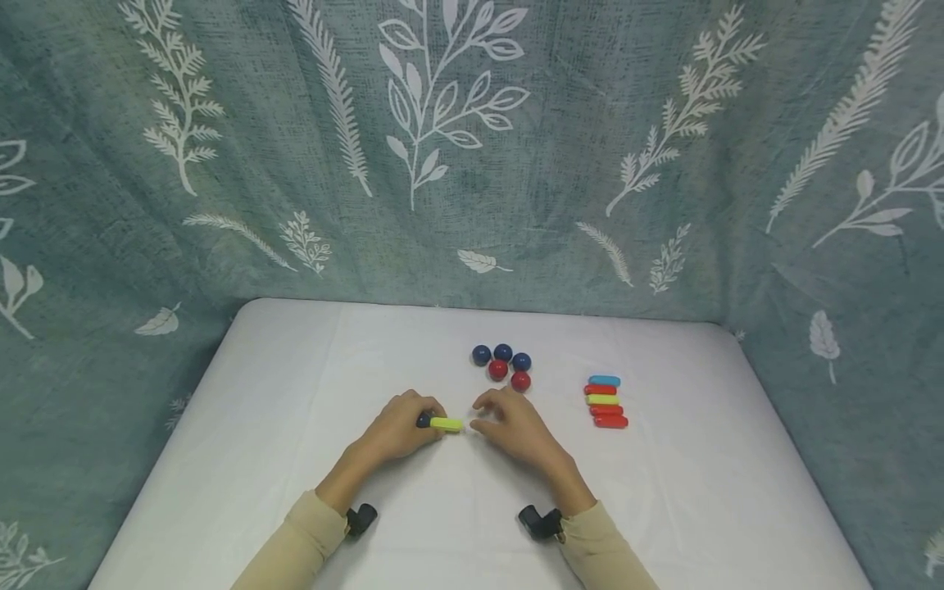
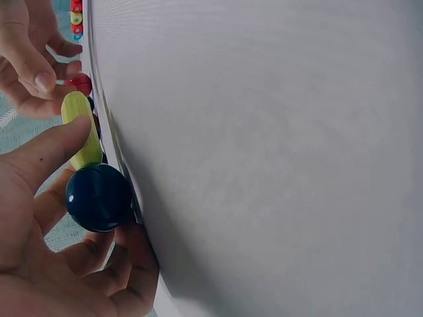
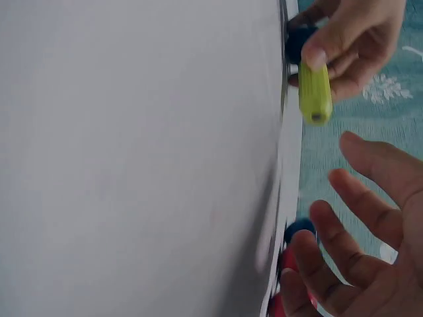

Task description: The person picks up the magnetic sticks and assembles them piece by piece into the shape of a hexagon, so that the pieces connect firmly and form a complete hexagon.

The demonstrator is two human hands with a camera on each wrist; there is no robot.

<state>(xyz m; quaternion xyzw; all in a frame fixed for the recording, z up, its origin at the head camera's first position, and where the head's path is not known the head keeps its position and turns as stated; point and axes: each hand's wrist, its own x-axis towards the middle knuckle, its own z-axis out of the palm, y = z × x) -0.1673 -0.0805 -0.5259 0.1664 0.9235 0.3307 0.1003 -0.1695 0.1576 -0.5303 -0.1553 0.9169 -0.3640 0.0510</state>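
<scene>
My left hand (image 1: 401, 424) pinches a yellow-green ribbed stick (image 1: 447, 424) between thumb and fingers. At the near end of that stick sits a dark blue ball (image 2: 99, 197), touching it; whether the two are joined I cannot tell. The stick's free end points right, toward my right hand (image 1: 519, 428). That hand holds nothing; its fingers (image 3: 347, 244) are spread and loosely bent, a short gap from the stick's tip. Just beyond it lie a red ball (image 1: 520, 381) and another red ball (image 1: 497, 370).
Three dark blue balls, one of them a blue ball (image 1: 503, 352), lie behind the red ones. To the right is a column of short sticks: a blue stick (image 1: 605, 381), a yellow-green stick (image 1: 603, 400) and three red ones. A white-covered table (image 1: 295, 352) meets a leaf-patterned curtain (image 1: 516, 279).
</scene>
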